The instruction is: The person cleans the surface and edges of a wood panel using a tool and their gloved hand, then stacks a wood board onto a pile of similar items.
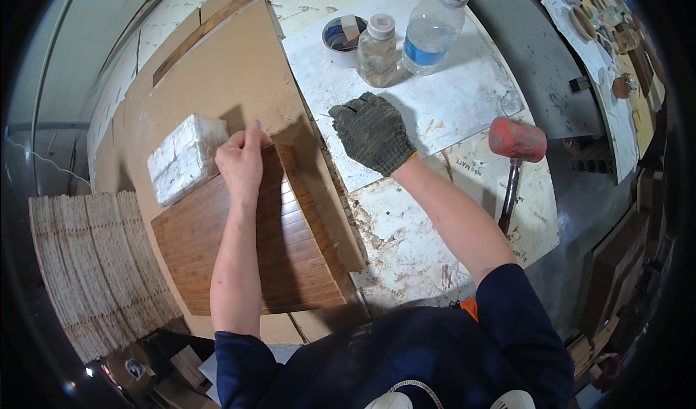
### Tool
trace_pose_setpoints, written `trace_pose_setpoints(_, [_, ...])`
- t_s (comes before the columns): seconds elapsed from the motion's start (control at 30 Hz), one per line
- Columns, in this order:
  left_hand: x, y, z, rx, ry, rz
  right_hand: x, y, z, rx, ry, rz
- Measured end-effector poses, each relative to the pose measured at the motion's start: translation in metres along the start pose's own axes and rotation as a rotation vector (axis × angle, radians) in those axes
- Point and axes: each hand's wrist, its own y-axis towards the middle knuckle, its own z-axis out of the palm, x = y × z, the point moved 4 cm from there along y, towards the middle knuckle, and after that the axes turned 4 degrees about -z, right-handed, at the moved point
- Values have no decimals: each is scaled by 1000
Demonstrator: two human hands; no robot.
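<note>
My left hand point(241, 161), bare, is closed at the far edge of a glossy brown wooden panel point(206, 246). Its fingers are curled in with the thumb pointing up, and what they hold, if anything, is hidden. Beside it, on the left, sits a white tape-wrapped block point(187, 155). My right hand point(373, 133) wears a dark knitted glove and hangs over a white sheet point(319, 57). The gloved fingers are curled under, so anything inside them is out of sight. Just beyond the glove stands a cloudy lidded jar point(377, 54).
A clear plastic bottle point(435, 28) and a roll of tape point(341, 55) stand near the jar. A red-headed mallet point(518, 139) lies at the right. Stacked ribbed strips point(101, 264) sit at the left; a wooden strip point(210, 32) lies at the back on brown cardboard point(225, 68).
</note>
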Motion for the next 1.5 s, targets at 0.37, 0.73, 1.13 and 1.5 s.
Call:
trace_pose_setpoints(0.37, [32,-34,-44,-252,-300,166,0,2,3,87,-36,28])
trace_pose_setpoints(0.73, [70,-156,-107,-213,556,474,2,5,-2,28,-100,5])
trace_pose_setpoints(1.13, [94,-172,-105,-190,540,367,-1,4,9,91,-123,58])
trace_pose_setpoints(1.5, [90,-172,-97,-231,526,385,-4,7,1,43,-100,48])
